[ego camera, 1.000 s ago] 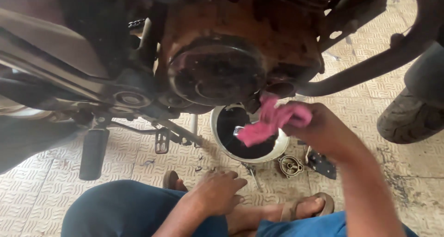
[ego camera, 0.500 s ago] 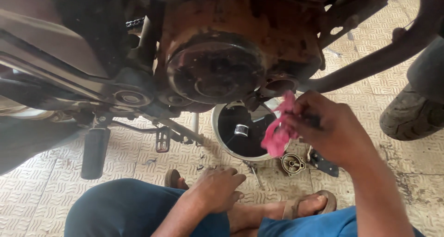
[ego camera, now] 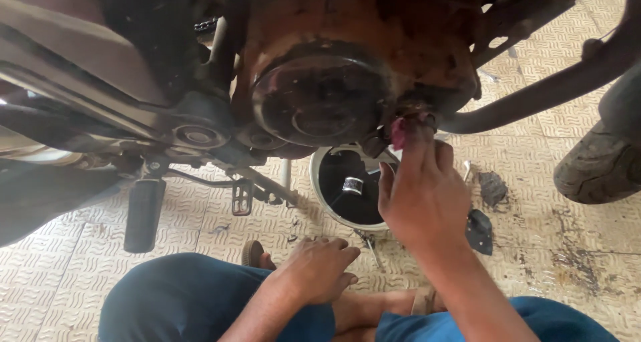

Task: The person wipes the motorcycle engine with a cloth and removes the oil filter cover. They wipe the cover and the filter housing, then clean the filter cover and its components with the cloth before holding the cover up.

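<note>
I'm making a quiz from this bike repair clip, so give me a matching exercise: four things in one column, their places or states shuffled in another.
1 pink rag
2 white pan
3 left hand
4 black footpeg

A rests on the knee
B on the floor, holding dark oil
C sticks out at the frame's left
D pressed to the engine's underside by the right hand

Pairs: 1-D, 2-B, 3-A, 4-C

1. Soft daylight falls from about 1 o'clock; the tiled floor (ego camera: 567, 248) reads bright and evenly lit there.
2. The engine casing (ego camera: 320, 102) and frame at 10 o'clock sit in deep shadow (detail is nearly lost).
3. The right hand (ego camera: 420, 195) is slightly soft with motion blur; the left hand (ego camera: 317, 268) is sharper.
4. No harsh glare; edges bend mildly at the corners.
</note>
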